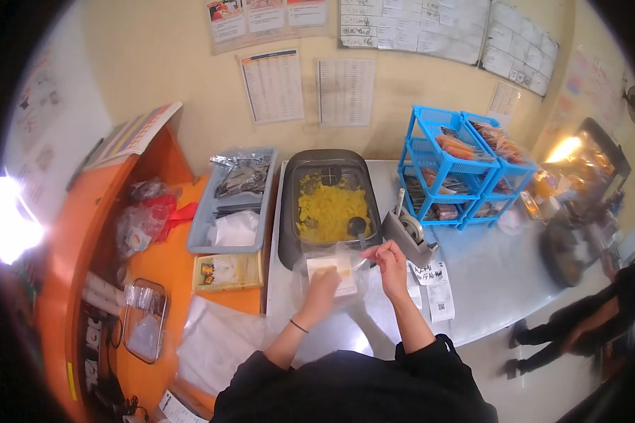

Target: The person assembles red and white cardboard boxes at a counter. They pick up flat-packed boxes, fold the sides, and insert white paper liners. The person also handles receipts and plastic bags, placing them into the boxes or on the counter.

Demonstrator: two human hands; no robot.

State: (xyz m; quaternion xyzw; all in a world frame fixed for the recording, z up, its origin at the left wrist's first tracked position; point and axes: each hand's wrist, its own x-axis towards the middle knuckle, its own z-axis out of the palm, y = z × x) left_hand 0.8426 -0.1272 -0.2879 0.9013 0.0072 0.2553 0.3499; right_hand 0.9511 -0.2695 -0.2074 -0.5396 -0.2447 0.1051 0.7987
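A clear plastic bag [358,283] with a white packet [344,271] in it hangs low over the steel counter in front of me. My left hand [320,292] is closed on the packet, a dark band round its wrist; whether its fingers are inside or outside the bag I cannot make out. My right hand [390,266] is pinched at the bag's right edge. Just beyond both hands stands a dark rectangular pan [287,204] of chopped yellow food [328,204]. A black ladle [358,226] rests in the food, its handle toward my right hand.
Right of the pan sits a grey tape dispenser [410,238], near paper slips [440,296]. Blue stacked baskets [441,166] of packets stand behind it. On the left are a grey-blue tray [199,240], a yellow basket [226,285] and an orange shelf [85,233]. A person [578,328] is at far right.
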